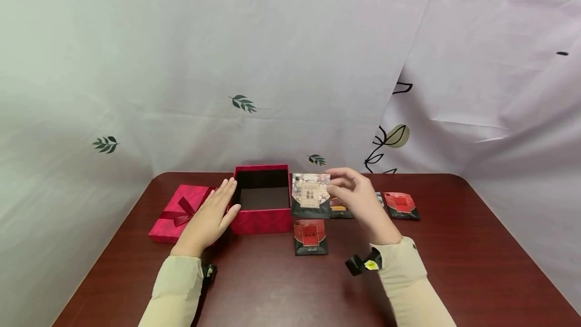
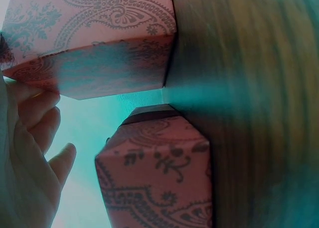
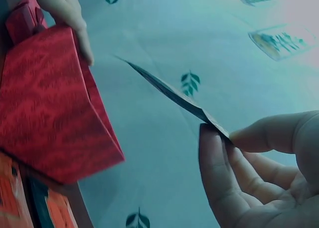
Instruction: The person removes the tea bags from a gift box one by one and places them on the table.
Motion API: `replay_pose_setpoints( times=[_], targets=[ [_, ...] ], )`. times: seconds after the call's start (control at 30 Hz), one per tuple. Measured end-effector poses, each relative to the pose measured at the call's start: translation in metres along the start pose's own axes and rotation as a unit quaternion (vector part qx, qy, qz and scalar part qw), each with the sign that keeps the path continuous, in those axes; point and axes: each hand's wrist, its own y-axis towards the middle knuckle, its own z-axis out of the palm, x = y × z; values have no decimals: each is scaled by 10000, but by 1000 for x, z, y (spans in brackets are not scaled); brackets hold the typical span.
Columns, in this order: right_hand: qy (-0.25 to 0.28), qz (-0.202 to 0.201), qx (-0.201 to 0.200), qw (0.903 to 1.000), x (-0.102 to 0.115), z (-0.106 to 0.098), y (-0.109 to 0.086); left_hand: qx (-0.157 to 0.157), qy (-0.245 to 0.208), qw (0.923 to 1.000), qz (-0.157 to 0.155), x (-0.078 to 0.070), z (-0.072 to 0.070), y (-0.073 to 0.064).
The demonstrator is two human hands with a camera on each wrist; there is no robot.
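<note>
A floral tea sachet (image 1: 310, 196) with a dark lower band is pinched by its edge between the thumb and fingers of my right hand (image 1: 354, 193). In the right wrist view the sachet (image 3: 169, 92) appears nearly edge-on, raised beside the red box. My left hand (image 1: 209, 216) lies with straight fingers along the left side of the open red box (image 1: 260, 222), fingertips right at its rim. Its dark interior shows no contents. The left wrist view has the left hand (image 2: 30, 153) beside the patterned box wall (image 2: 109, 68).
Left of the box lies its red lid (image 1: 174, 211) with a dark ribbon bow. A red sachet (image 1: 310, 237) sits in front of the held one, another red sachet (image 1: 401, 206) farther right. Behind the right hand, an orange-marked sachet (image 1: 338, 210) is partly hidden. A white printed cloth (image 1: 290, 74) hangs behind.
</note>
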Motion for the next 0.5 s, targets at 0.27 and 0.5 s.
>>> replay_pose_setpoints(
  times=[0.27,0.5],
  targets=[
    [-190,394,-120,9990,-17,-36,-12,7,15,10000,21,0,2,2],
    [-367,605,295,9971,-25,-60,-12,5,9,10000,-35,1,1,0]
  ],
)
